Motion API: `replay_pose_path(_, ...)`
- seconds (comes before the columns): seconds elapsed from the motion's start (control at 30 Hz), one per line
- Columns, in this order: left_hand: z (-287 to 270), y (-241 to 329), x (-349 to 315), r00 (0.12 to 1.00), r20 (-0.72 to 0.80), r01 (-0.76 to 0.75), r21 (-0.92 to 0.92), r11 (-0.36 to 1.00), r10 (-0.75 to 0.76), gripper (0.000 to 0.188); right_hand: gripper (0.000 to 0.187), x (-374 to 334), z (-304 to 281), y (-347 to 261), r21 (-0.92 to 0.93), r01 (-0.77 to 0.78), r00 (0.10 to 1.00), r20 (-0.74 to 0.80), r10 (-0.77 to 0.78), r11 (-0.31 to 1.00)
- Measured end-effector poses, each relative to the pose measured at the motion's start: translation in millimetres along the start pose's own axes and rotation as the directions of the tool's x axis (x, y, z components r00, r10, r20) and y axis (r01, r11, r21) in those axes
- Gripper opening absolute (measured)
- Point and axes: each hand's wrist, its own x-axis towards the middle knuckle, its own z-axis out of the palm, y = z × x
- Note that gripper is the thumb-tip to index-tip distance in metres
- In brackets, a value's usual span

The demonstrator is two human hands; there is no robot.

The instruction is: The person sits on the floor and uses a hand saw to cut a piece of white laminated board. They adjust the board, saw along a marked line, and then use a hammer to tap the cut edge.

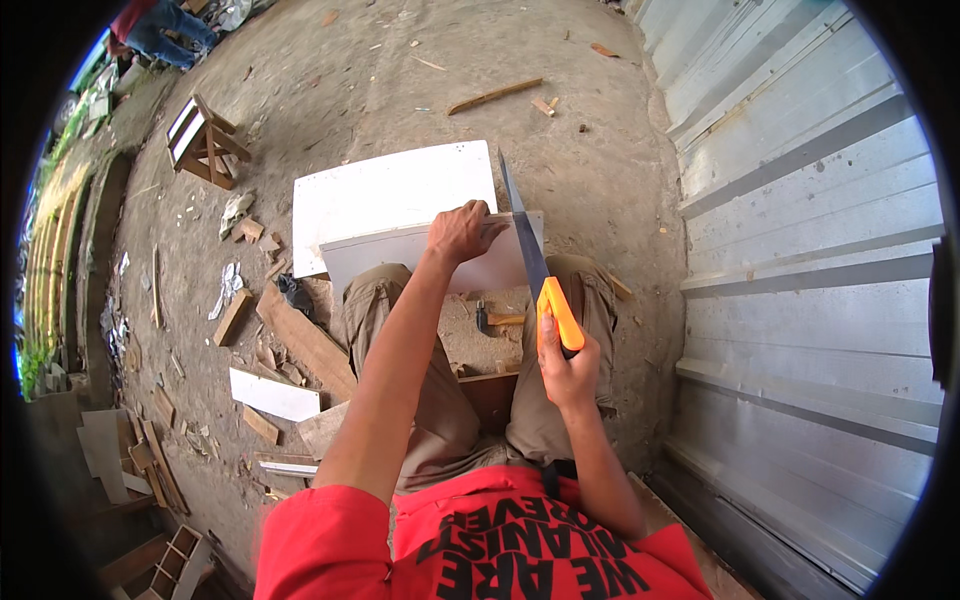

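Note:
My right hand is closed round the orange handle of a handsaw, whose blade points away from me. The blade crosses the right part of a white board that stands on edge in front of my knees. My left hand grips the top edge of this board, just left of the blade, fingers over the far side. Behind it lies a larger white panel. How deep the blade sits in the board I cannot tell.
Between my legs lies a hammer. Wood offcuts and a white board piece litter the floor to my left. A small wooden stool stands far left, near another person. A corrugated metal wall runs along my right.

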Motion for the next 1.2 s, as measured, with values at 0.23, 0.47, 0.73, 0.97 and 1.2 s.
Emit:
replay_pose_path(0.23, 18.6, 5.3, -6.1, 0.981, -0.147, 0.131, 0.011, 0.991, -0.128, 0.046, 0.028, -21.4, 9.2, -2.9, -0.121, 0.089, 0.996, 0.016, -0.088, 0.989)
replay_pose_path(0.47, -2.4, 1.6, -11.5, 0.939, -0.336, 0.094, 0.059, 0.994, -0.069, 0.043, 0.027, -41.1, 1.4, -0.3, -0.096, 0.147, 0.989, -0.014, -0.149, 0.984)
replay_pose_path(0.73, -85.2, 9.0, 20.6, 0.826, -0.555, -0.017, 0.145, 0.989, 0.096, 0.043, 0.025, -33.3, 6.2, -15.0, -0.034, 0.351, 0.936, 0.047, -0.349, 0.936)
replay_pose_path(0.97, -17.8, -9.6, -10.7, 0.882, -0.472, 0.073, 0.097, 0.993, -0.019, 0.038, 0.026, -33.8, 12.0, 11.4, -0.010, 0.238, 0.970, 0.043, -0.238, 0.971)
replay_pose_path(1.2, -31.8, -13.2, -26.4, 0.826, -0.562, -0.056, 0.002, 0.998, 0.047, 0.035, 0.024, -53.4, 3.6, -12.2, -0.167, 0.447, 0.895, 0.096, -0.436, 0.879)
